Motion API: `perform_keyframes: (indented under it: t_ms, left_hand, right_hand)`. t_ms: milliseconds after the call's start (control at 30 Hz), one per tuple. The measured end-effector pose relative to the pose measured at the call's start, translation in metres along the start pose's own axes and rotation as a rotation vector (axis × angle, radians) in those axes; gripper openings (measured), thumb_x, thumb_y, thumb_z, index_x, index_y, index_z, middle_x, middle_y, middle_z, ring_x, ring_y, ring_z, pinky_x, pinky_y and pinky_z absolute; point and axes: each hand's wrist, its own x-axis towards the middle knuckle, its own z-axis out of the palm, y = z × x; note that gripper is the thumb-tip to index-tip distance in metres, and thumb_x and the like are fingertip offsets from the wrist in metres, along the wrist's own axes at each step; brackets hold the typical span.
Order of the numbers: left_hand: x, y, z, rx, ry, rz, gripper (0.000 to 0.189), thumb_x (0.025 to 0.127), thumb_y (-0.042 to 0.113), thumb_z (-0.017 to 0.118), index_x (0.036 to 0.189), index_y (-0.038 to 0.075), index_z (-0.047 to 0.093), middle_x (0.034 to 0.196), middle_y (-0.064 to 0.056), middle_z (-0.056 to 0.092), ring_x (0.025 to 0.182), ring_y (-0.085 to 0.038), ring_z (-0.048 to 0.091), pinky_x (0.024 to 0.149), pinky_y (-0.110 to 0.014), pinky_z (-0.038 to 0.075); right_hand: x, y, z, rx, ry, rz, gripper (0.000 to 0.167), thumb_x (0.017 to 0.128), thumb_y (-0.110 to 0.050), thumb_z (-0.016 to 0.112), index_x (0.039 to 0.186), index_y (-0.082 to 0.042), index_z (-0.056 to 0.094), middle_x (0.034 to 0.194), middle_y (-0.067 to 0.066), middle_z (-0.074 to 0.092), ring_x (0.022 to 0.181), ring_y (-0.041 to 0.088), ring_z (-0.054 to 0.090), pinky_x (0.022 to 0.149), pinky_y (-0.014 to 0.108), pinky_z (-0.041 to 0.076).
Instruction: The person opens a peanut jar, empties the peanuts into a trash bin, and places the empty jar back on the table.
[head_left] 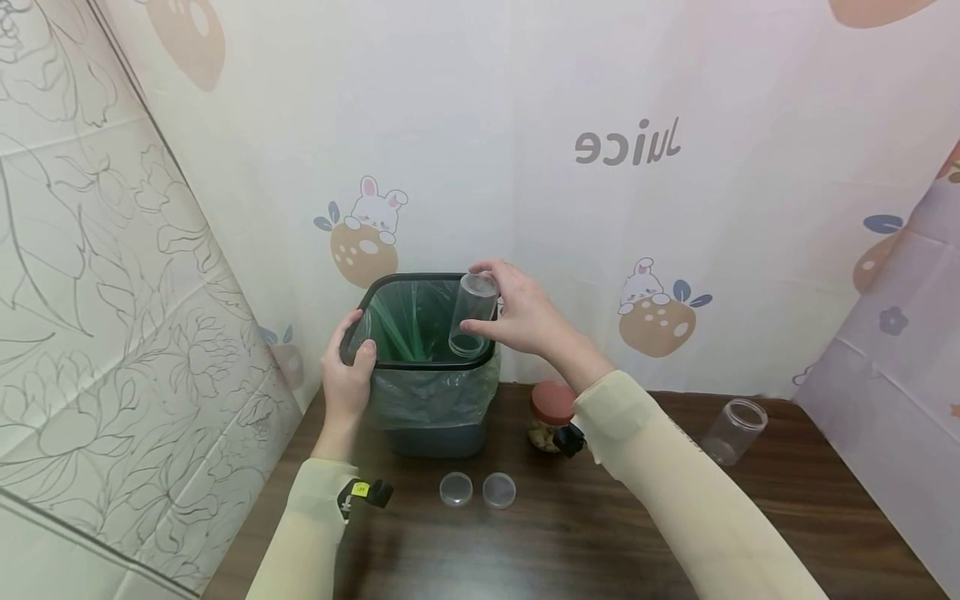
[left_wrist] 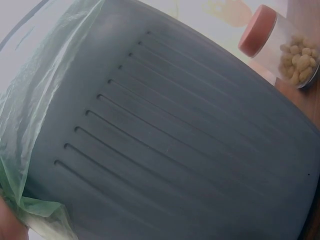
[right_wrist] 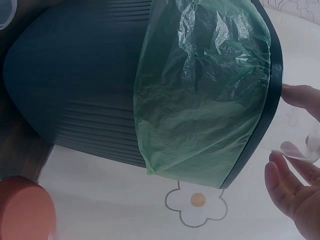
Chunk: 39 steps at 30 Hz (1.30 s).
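Left hand (head_left: 347, 379) grips the bin (head_left: 437, 442) by its rim | right hand (head_left: 531, 312) holds a clear jar (head_left: 474, 307), tipped, over it | lids (head_left: 456, 489) on table (head_left: 577, 537)

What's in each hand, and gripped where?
Right hand: a clear jar, by its side wall. Left hand: the bin, by the left side of its rim.

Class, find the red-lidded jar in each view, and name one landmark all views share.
Head: red-lidded jar at lower middle, right of the bin.
Left wrist: upper right corner, slanted in the picture.
Right wrist: lower left corner, cut off by the frame.
Shared landmark: the bin.
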Motion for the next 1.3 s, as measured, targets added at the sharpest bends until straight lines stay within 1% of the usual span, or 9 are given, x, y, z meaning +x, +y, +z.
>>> perform_keyframes:
  t_ms: [33, 200, 267, 333, 433, 567, 733, 1067, 1300]
  left_hand:
    - [-0.001, 0.007, 0.0, -0.004, 0.0, -0.007, 0.059, 0.096, 0.029, 0.067, 0.15, 0.005, 0.065, 0.152, -0.015, 0.065, 0.146, -0.031, 0.055, 0.123, -0.057, 0.037]
    - [-0.001, 0.01, 0.0, -0.003, -0.001, -0.016, 0.059, 0.097, 0.028, 0.066, 0.15, 0.004, 0.064, 0.153, -0.015, 0.064, 0.146, -0.031, 0.055, 0.123, -0.058, 0.036]
    - [-0.001, 0.009, 0.001, -0.003, 0.0, -0.013, 0.059, 0.097, 0.029, 0.066, 0.15, 0.005, 0.065, 0.152, -0.014, 0.065, 0.146, -0.03, 0.056, 0.122, -0.058, 0.037]
    - [-0.003, 0.022, 0.001, -0.007, -0.001, -0.017, 0.06, 0.097, 0.029, 0.065, 0.15, 0.0, 0.063, 0.152, -0.019, 0.063, 0.146, -0.034, 0.055, 0.122, -0.059, 0.036]
    - [-0.003, 0.029, 0.002, -0.023, -0.004, -0.02, 0.061, 0.097, 0.024, 0.064, 0.149, -0.007, 0.06, 0.153, -0.027, 0.06, 0.147, -0.042, 0.052, 0.122, -0.064, 0.034]
    - [-0.002, 0.014, 0.002, -0.013, -0.001, -0.02, 0.062, 0.096, 0.024, 0.064, 0.151, -0.005, 0.06, 0.154, -0.026, 0.06, 0.147, -0.043, 0.052, 0.124, -0.065, 0.032]
    - [-0.001, 0.001, 0.0, 0.006, -0.006, -0.023, 0.06, 0.096, 0.029, 0.067, 0.152, 0.006, 0.064, 0.153, -0.015, 0.064, 0.146, -0.032, 0.055, 0.123, -0.06, 0.035]
    - [-0.002, 0.003, -0.002, 0.022, -0.017, -0.035, 0.059, 0.098, 0.035, 0.067, 0.152, 0.011, 0.065, 0.154, -0.008, 0.065, 0.147, -0.028, 0.054, 0.124, -0.06, 0.035]
    - [-0.003, 0.004, -0.002, 0.024, -0.015, -0.044, 0.057, 0.098, 0.032, 0.066, 0.152, 0.013, 0.065, 0.154, -0.007, 0.064, 0.147, -0.027, 0.055, 0.123, -0.06, 0.036]
  right_hand:
    - [0.0, 0.0, 0.0, -0.003, 0.002, 0.001, 0.08, 0.091, -0.032, 0.092, 0.156, -0.017, 0.048, 0.146, 0.011, 0.059, 0.117, 0.028, 0.061, 0.095, 0.049, 0.056]
    - [0.0, -0.001, 0.002, 0.001, 0.002, -0.002, 0.08, 0.091, -0.033, 0.091, 0.156, -0.016, 0.048, 0.149, 0.011, 0.057, 0.123, 0.029, 0.059, 0.1, 0.05, 0.055]
    - [0.0, -0.002, 0.003, 0.021, -0.002, -0.008, 0.08, 0.092, -0.034, 0.091, 0.157, -0.016, 0.048, 0.149, 0.011, 0.057, 0.116, 0.029, 0.062, 0.096, 0.05, 0.057]
    - [-0.001, -0.003, 0.003, 0.04, 0.004, -0.018, 0.081, 0.093, -0.034, 0.09, 0.159, -0.016, 0.046, 0.15, 0.011, 0.056, 0.111, 0.028, 0.062, 0.093, 0.047, 0.058]
    - [0.0, -0.004, 0.003, 0.053, 0.031, -0.049, 0.079, 0.097, -0.031, 0.087, 0.161, -0.014, 0.043, 0.153, 0.011, 0.054, 0.113, 0.028, 0.06, 0.093, 0.046, 0.057]
    - [0.0, -0.004, 0.006, 0.057, 0.056, -0.07, 0.079, 0.097, -0.028, 0.087, 0.16, -0.014, 0.043, 0.15, 0.011, 0.055, 0.11, 0.029, 0.06, 0.09, 0.044, 0.056]
    - [-0.002, -0.006, 0.007, 0.071, 0.041, -0.056, 0.079, 0.095, -0.029, 0.089, 0.159, -0.017, 0.045, 0.144, 0.01, 0.058, 0.097, 0.03, 0.061, 0.082, 0.04, 0.056]
    - [-0.003, -0.008, 0.005, 0.071, 0.054, -0.059, 0.081, 0.094, -0.029, 0.09, 0.16, -0.015, 0.045, 0.15, 0.011, 0.057, 0.104, 0.033, 0.064, 0.087, 0.042, 0.058]
    - [-0.006, -0.012, -0.001, 0.071, 0.067, -0.072, 0.083, 0.094, -0.03, 0.089, 0.164, -0.021, 0.045, 0.158, 0.009, 0.053, 0.098, 0.029, 0.064, 0.087, 0.042, 0.059]
